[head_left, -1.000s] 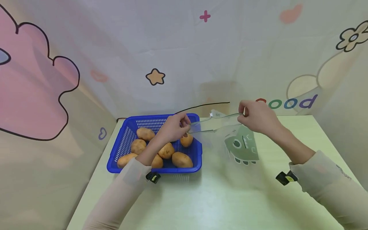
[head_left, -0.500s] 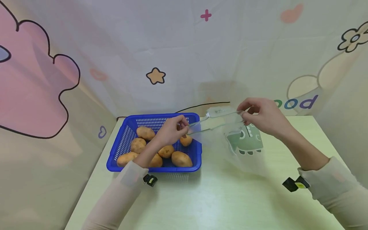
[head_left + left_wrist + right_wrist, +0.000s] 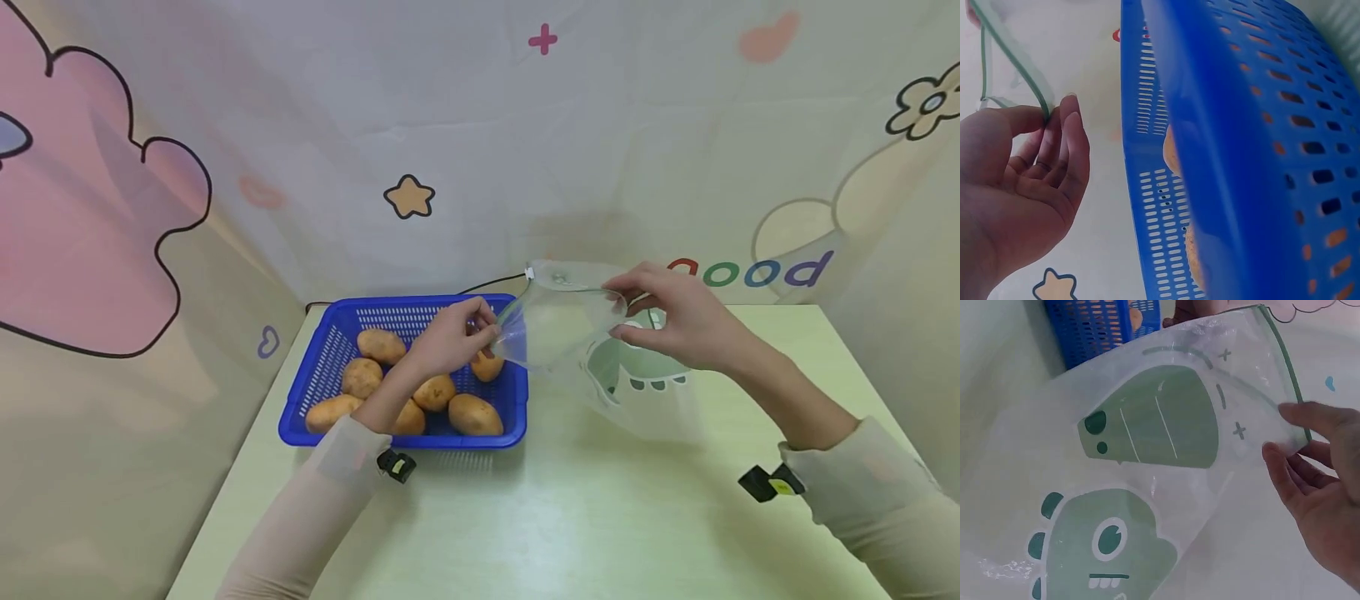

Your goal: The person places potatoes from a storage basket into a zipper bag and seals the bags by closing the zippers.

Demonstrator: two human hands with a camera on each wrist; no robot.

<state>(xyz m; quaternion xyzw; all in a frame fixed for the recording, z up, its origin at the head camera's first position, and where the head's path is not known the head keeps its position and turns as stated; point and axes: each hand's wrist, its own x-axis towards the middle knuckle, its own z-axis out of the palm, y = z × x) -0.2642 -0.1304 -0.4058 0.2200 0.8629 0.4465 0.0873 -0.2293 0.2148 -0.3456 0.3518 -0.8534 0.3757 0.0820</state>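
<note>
A clear zip bag (image 3: pixel 562 329) with green dinosaur prints hangs between my two hands, its mouth spread wide. My left hand (image 3: pixel 453 335) pinches the left end of the bag's rim above the basket's right side. In the left wrist view, the green zip strip (image 3: pixel 1019 62) runs into the fingertips of that hand (image 3: pixel 1035 169). My right hand (image 3: pixel 675 312) holds the rim at the other end, its thumb and fingers on either side. The right wrist view shows the printed bag wall (image 3: pixel 1160 419) stretching away from that hand (image 3: pixel 1329 481). No contents show in the bag.
A blue plastic basket (image 3: pixel 291 408) with several potatoes (image 3: pixel 475 415) stands left of the bag on a pale green table (image 3: pixel 570 517). My left forearm crosses over the basket. Behind the table hangs a printed cloth (image 3: pixel 480 142) with a star and letters.
The bag's mouth has widened from a narrow slit to a broad opening. My right hand has shifted slightly and spread its fingers at the rim; my left hand has hardly moved.
</note>
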